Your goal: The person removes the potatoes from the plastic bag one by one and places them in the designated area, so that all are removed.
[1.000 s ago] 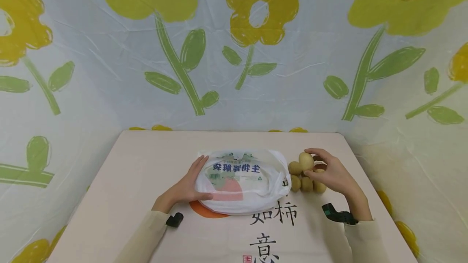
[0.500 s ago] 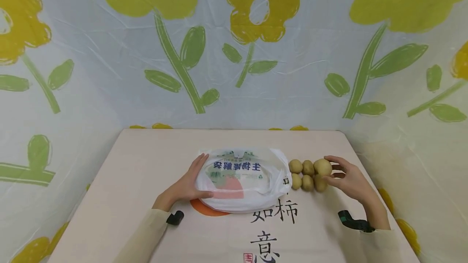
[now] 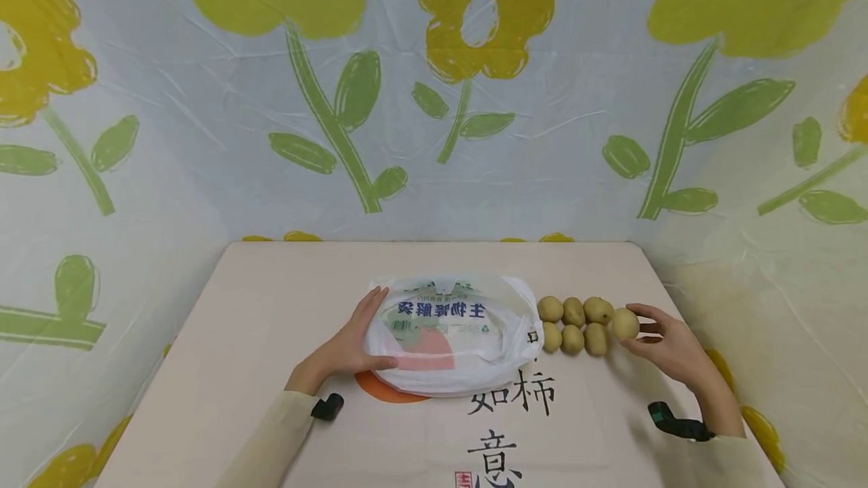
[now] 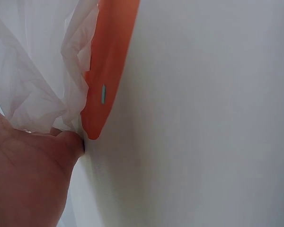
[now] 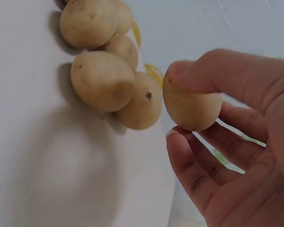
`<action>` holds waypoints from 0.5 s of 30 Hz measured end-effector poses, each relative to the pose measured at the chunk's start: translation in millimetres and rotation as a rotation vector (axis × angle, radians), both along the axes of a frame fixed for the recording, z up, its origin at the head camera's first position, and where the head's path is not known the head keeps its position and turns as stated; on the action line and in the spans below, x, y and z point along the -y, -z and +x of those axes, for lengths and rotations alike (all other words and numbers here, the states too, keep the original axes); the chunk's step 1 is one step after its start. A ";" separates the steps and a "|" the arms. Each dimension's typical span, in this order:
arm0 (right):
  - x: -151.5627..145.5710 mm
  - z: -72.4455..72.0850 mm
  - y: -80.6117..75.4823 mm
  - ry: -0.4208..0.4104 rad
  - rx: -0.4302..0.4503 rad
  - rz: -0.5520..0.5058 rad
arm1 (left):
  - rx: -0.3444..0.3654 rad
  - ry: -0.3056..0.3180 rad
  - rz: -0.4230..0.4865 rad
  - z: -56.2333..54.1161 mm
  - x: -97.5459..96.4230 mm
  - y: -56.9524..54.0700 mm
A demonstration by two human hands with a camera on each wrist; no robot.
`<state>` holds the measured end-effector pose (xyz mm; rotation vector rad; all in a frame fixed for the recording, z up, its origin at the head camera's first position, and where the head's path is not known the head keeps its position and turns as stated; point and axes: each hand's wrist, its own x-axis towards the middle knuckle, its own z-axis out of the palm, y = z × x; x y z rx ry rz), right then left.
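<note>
A white plastic bag [image 3: 441,337] with printed characters lies in the middle of the table in the head view. My left hand [image 3: 349,337] rests against its left end, thumb on the near side and fingers spread along the far side. In the left wrist view the thumb [image 4: 68,142] touches the bag's crinkled edge [image 4: 33,66]; the other fingers are mostly hidden. My right hand [image 3: 667,341] pinches a potato [image 5: 191,101] between thumb and fingers, raised above the table. Beside it, several potatoes [image 3: 573,339] stand in two short rows against the bag's right end.
The light table [image 3: 285,277] has large black written characters [image 3: 493,458] and an orange patch [image 3: 386,388] on its surface, partly under the bag. A flowered cloth [image 3: 434,194] hangs behind and at both sides. Each wrist wears a black strap device [image 3: 678,424].
My right hand has carried its potato rightward from above the bag-side potatoes to the right end of the rows, and lowered it somewhat. The left hand and the bag have stayed in place.
</note>
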<state>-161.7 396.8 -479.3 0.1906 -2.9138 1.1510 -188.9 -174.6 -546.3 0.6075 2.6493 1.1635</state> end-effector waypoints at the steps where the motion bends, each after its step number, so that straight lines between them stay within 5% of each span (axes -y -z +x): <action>1: -1.4 0.4 1.1 0.007 0.000 -0.002 | 0.001 0.001 -0.001 0.2 -0.2 -0.9; 15: -16.1 2.0 12.2 0.016 0.047 0.008 | 0.007 0.005 -0.018 1.9 -1.3 -4.2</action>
